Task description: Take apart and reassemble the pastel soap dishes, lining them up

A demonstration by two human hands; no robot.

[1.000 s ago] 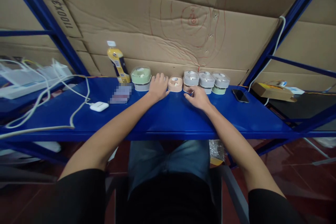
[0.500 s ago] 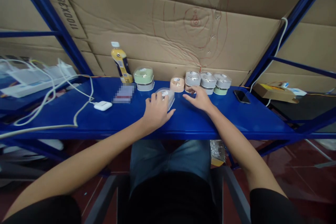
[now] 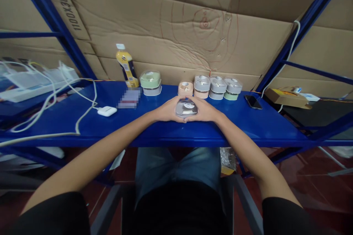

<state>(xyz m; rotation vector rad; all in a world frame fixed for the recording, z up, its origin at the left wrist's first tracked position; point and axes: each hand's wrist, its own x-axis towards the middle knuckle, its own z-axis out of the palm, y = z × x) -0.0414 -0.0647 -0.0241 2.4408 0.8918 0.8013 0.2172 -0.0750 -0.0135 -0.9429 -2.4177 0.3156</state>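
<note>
Near the front of the blue table, a small grey rounded box [image 3: 186, 108] with a clear lid and a round white label sits between my two hands. My left hand [image 3: 168, 109] wraps its left side, and my right hand [image 3: 205, 109] wraps its right side. The fingertips of both hands meet at the near and far sides of the box. Just behind them stands a single peach box [image 3: 185, 88] of the same shape. To its right are stacked pairs: grey on peach [image 3: 202, 86], grey on grey [image 3: 217, 87] and grey on green [image 3: 233, 88].
Left of centre, a green box on a grey one [image 3: 150, 82] stands beside a yellow drink bottle [image 3: 127, 66]. A blurred-out pack [image 3: 129, 98], a white earphone case [image 3: 107, 111] and cables [image 3: 78, 117] lie farther left. On the right lies a phone [image 3: 253, 101]. Cardboard [image 3: 143, 25] walls the back.
The grey box has moved right to the middle. My right hand has left the stacked boxes and come down and left to grip it together with my left hand.
</note>
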